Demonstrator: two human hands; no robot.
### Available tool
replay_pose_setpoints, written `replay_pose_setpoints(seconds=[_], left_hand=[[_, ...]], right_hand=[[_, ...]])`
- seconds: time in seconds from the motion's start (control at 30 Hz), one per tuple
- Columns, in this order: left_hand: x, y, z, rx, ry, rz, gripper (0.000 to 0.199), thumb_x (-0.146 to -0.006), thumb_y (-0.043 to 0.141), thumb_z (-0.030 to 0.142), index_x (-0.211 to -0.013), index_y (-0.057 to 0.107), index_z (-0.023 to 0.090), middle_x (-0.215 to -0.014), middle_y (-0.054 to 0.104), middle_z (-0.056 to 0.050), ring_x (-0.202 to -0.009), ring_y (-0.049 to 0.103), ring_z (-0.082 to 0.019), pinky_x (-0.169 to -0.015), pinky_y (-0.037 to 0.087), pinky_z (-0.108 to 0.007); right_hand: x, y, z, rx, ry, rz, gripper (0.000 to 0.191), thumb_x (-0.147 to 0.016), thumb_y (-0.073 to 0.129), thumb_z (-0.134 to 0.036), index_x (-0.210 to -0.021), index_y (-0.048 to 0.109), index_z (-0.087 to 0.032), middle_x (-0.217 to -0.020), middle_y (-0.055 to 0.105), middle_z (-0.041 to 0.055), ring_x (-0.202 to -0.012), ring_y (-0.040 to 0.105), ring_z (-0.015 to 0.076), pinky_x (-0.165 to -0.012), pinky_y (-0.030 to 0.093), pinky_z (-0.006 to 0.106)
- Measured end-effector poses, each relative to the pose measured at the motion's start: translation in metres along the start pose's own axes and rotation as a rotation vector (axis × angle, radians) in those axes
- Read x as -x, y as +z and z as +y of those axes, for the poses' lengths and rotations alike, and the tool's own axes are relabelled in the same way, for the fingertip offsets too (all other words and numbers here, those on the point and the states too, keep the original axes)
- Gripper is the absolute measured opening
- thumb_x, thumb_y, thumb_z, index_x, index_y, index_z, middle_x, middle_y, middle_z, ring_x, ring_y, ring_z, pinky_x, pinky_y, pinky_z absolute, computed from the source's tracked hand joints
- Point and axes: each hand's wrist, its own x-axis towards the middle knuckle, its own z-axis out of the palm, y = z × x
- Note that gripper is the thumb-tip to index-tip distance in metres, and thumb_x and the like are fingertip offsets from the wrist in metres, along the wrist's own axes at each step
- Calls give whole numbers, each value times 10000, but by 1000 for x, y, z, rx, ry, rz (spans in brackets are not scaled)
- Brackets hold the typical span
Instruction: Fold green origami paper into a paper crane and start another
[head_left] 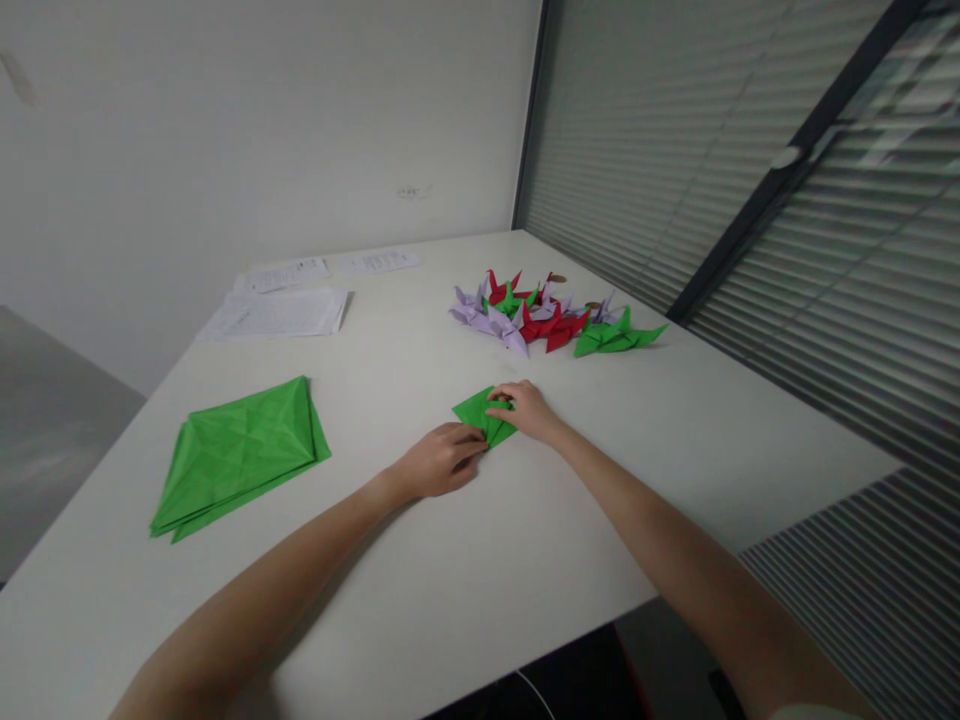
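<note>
the folded green paper (472, 408) lay on the worktop (390, 610), with the left hand (444, 462) at its seven o'clock edge, seemingly to steady it, and the right hand (529, 412) at three, probably to work a flap. the right fingers were nearly closed, thumb and forefinger pinching the paper; the left ones were curled against it, whether pinching or merely pressing i couldn't tell. green sheets (244, 445) sat stacked at nine o'clock, perhaps for easy reach; paper figures (551, 328) clustered at one, apparently out of the way.
</note>
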Motion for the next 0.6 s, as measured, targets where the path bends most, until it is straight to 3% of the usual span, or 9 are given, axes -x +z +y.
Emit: replay_pose_setpoints(seconds=[0.3, 0.6], left_hand=[[0, -4, 3, 14, -17, -5, 354, -877, 460, 169, -1211, 580, 157, -1144, 633, -123, -1068, 594, -222, -964, 484, -391], [1, -1, -1, 16, 2, 0, 309, -857, 484, 161, -1112, 660, 168, -1139, 611, -120, -1031, 597, -222, -958, 479, -387]], right_hand=[[0, 0, 1, -3, 0, -1, 200, -737, 754, -298, -920, 719, -227, -814, 694, 35, -809, 545, 205, -782, 397, 337], [-2, -3, 7, -164, 16, -17, 126, -786, 675, -205, -898, 732, -195, -791, 704, 40, -810, 614, 186, -800, 458, 321]])
